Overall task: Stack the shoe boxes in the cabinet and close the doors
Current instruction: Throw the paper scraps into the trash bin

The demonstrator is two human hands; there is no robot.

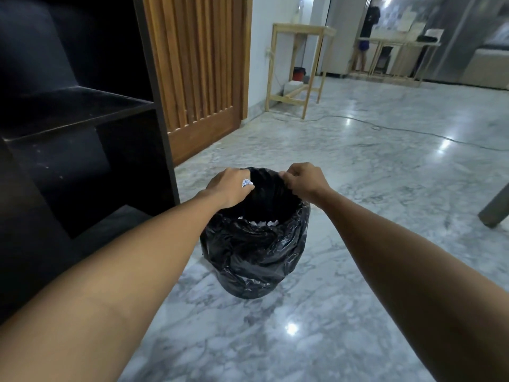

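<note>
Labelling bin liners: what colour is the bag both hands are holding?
Glossy black bin bag; head view, the only one.

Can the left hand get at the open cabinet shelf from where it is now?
Probably yes: nothing stands between the left hand and the cabinet shelf, but it holds crumpled paper at the bin bag.

Bin lined with black plastic bag stands on grey-veined marble floor; white scraps show inside it. Crumpled white-and-blue paper at the bag's left rim. Light wooden table frame against the far wall, red pot beneath it. Thin cable trails across the floor. More wooden tables farther back; a person stands there.
</note>
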